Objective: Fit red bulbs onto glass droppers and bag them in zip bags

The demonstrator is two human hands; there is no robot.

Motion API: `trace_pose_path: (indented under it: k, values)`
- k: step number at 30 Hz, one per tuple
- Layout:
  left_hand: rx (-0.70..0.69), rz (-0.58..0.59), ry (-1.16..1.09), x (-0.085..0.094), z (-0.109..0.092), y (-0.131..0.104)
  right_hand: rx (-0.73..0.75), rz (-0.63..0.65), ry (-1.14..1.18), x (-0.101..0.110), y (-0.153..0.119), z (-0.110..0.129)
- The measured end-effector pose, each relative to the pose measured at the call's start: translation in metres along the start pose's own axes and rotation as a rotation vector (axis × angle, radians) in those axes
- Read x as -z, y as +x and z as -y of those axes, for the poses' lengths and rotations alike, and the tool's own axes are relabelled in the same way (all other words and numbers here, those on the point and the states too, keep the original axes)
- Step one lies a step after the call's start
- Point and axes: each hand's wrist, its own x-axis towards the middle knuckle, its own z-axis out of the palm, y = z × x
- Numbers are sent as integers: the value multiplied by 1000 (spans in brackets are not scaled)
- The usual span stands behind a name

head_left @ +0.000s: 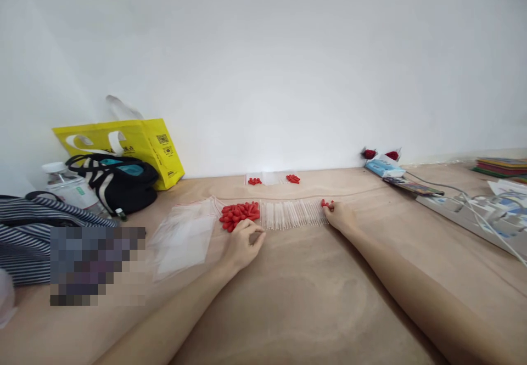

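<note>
"What lies between the two hands?"

"A row of thin, whitish, see-through sticks (292,214), side by side on the light brown tabletop (288,304). Each stick's long axis points away from the person, towards the wall; the row itself runs left to right."

"And the left hand (244,244)?"

"At the row's left end, by the near edge of a heap of glossy red, bean-shaped pieces (240,211). The heap lies just beyond the fingers; the sticks begin to their right. Thumb and forefinger are drawn close together. I can't tell whether they hold anything."

"The right hand (341,217)?"

"At the opposite end, fingers bunched at the last sticks, with a few small red pieces (325,203) at the tips. Whether one is pinched, I can't make out."

"Which is nearer the big heap?"

"The left, clearly. The whole row separates the right hand from it."
</note>
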Motion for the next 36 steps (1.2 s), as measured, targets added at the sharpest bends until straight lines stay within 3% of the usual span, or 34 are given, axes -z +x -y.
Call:
trace_pose_path:
  k: [7,13,18,28,32,36]
  values:
    - [166,2,150,-23,-5,19,-16,-56,121,0,-6,-5]
    - [274,29,319,-23,-13,28,-41,-94,239,4,-15,-3]
    - [335,85,489,-25,-18,48,-32,-62,319,6,-20,0]
    - [479,217,502,-31,-19,82,36,-60,383,3,-20,0]
    - [466,220,486,-29,-21,85,73,-94,424,2,-17,-1]
    - [305,189,428,-13,-26,69,132,-131,556,4,-21,4]
